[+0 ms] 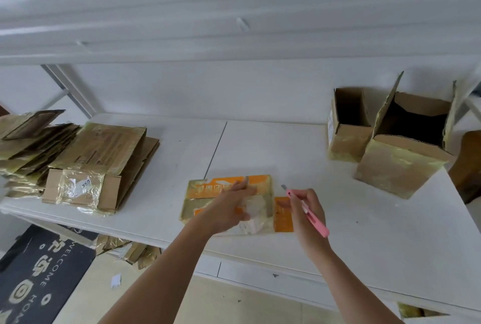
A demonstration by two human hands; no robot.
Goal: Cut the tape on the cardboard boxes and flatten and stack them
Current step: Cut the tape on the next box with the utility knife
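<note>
An orange and brown taped box (205,193) lies flat near the front edge of the white table (260,146). My left hand (231,206) rests on top of it with fingers spread straight. Just right of the box, my right hand (307,211) grips a pink utility knife (312,217), its blade tip pointing up and left, clear of the box. A stack of flattened boxes (101,165) lies at the table's left. Two open upright boxes (346,125) (400,157) stand at the back right.
A second pile of flattened cardboard (28,141) sits at the far left edge. Cardboard scraps (130,248) lie on the floor under the table, beside a dark welcome mat (44,271). A brown object (468,167) stands past the table's right end.
</note>
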